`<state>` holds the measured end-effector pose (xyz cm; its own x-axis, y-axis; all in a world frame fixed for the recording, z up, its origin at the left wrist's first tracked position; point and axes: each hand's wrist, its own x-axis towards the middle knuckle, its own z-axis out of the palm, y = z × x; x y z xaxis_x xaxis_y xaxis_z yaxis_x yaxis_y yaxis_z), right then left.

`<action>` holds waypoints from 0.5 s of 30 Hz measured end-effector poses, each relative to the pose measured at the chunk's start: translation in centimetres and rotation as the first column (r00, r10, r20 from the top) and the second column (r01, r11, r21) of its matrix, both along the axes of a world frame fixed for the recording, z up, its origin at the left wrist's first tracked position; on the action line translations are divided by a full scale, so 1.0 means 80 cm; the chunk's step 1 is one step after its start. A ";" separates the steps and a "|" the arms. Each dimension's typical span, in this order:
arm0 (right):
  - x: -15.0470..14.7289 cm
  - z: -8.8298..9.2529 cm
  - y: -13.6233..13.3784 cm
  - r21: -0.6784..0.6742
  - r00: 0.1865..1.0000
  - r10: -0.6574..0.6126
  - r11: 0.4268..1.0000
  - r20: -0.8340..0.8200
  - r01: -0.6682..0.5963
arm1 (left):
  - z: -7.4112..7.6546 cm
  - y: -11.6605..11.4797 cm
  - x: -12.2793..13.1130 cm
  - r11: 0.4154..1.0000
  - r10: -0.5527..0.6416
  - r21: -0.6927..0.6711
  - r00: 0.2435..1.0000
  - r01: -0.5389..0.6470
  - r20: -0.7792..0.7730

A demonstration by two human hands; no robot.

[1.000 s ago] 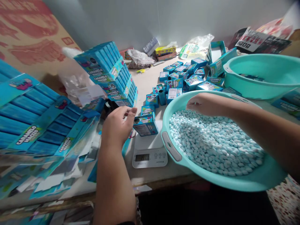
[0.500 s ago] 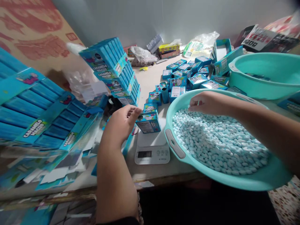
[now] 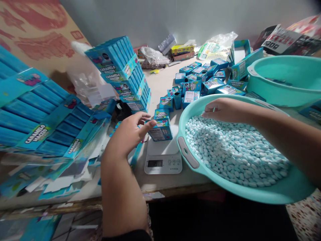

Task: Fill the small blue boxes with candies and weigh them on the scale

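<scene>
My left hand point(image 3: 132, 132) is at the left end of a small blue candy box point(image 3: 160, 130) standing on a white digital kitchen scale point(image 3: 163, 160). Its thumb stretches over the box's upper left corner, apart from the other fingers; whether it presses on the box is unclear. A second blue box point(image 3: 162, 113) stands right behind. Over the far left side of a turquoise basin point(image 3: 192, 159), my right hand point(image 3: 217, 109) pinches a small pale candy at its fingertips, just above a heap of pale blue and white candies point(image 3: 235, 150).
Stacked display packs point(image 3: 125, 72) stand at the back left, larger packs point(image 3: 47, 113) nearer. Loose blue boxes point(image 3: 192, 86) cover the table behind the scale. A second turquoise basin point(image 3: 286, 97) stands back right. Paper scraps point(image 3: 60, 185) lie at the left front.
My left thumb has stretched right across the corner of the box on the scale, covering its opening. My right hand stays over the basin, nearly still. The view has shifted slightly.
</scene>
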<state>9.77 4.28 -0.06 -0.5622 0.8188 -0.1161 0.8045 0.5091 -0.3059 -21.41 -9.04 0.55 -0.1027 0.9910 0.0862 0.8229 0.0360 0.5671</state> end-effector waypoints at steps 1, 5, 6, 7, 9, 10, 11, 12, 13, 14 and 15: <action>0.000 0.000 0.000 -0.004 1.000 -0.005 1.000 0.007 0.005 | 0.000 -0.001 0.000 0.999 -0.020 -0.048 0.999 0.021 0.025; -0.001 0.001 0.001 -0.048 0.999 0.000 0.999 0.040 0.002 | -0.001 -0.003 -0.002 0.988 -0.028 -0.152 1.000 0.029 0.007; -0.002 0.002 0.001 -0.067 0.999 0.006 0.998 0.042 -0.003 | -0.001 -0.002 -0.002 0.987 -0.020 -0.158 1.000 0.021 0.005; -0.003 0.002 0.001 -0.083 0.999 0.012 0.997 0.041 -0.009 | -0.002 -0.001 -0.002 0.987 -0.016 -0.159 1.000 0.018 0.014; -0.004 0.004 0.001 -0.101 0.999 0.018 0.995 0.034 -0.014 | -0.007 0.003 -0.002 0.988 -0.034 -0.150 0.998 0.042 0.058; -0.005 0.005 0.000 -0.104 0.999 0.015 0.994 0.029 -0.012 | -0.010 0.005 -0.001 0.988 -0.052 -0.140 0.994 0.065 0.092; -0.005 0.005 0.000 -0.109 1.000 0.015 0.994 0.021 -0.013 | -0.013 0.008 0.001 0.989 -0.072 -0.122 0.989 0.088 0.129; -0.005 0.006 -0.001 -0.115 1.000 0.013 0.993 0.003 -0.012 | -0.016 0.011 0.005 0.992 -0.083 -0.079 0.983 0.097 0.161; -0.005 0.006 -0.001 -0.124 1.000 0.008 0.992 -0.024 -0.011 | -0.019 0.014 0.011 0.996 -0.087 -0.001 0.980 0.089 0.179; -0.004 0.006 -0.001 -0.139 0.998 0.003 0.990 -0.060 -0.012 | -0.020 0.017 0.018 0.991 -0.090 0.114 0.981 0.071 0.171; -0.003 0.006 0.000 -0.155 0.995 -0.001 0.988 -0.099 -0.015 | -0.020 0.020 0.027 0.963 -0.091 0.264 0.989 0.057 0.120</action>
